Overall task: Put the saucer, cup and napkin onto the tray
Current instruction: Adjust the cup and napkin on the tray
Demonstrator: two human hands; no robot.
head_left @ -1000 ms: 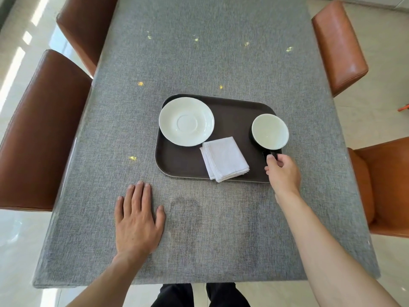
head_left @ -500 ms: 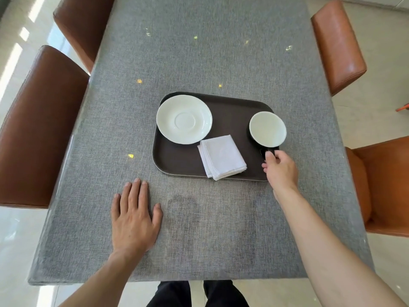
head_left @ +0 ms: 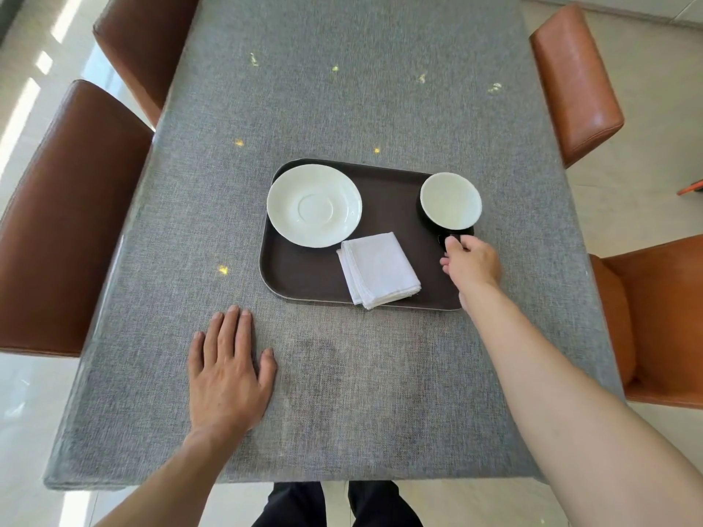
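A dark brown tray (head_left: 388, 192) lies mid-table. On its left part sits a white saucer (head_left: 314, 205). A folded white napkin (head_left: 379, 270) rests at the tray's near edge, its corner overhanging. A cup (head_left: 450, 201), black outside and white inside, stands upright on the tray's right end. My right hand (head_left: 471, 262) is at the cup's near side with fingertips pinched on its black handle. My left hand (head_left: 228, 368) lies flat on the table, fingers spread, holding nothing.
The table is covered with a grey cloth (head_left: 380, 70). Brown leather chairs stand at the left (head_left: 68, 222) and orange ones at the right (head_left: 574, 81). My dark trousers show below the table's near edge.
The cup stays on the tray's right end with my right hand on its handle. The view has shifted slightly; my left hand has not moved.
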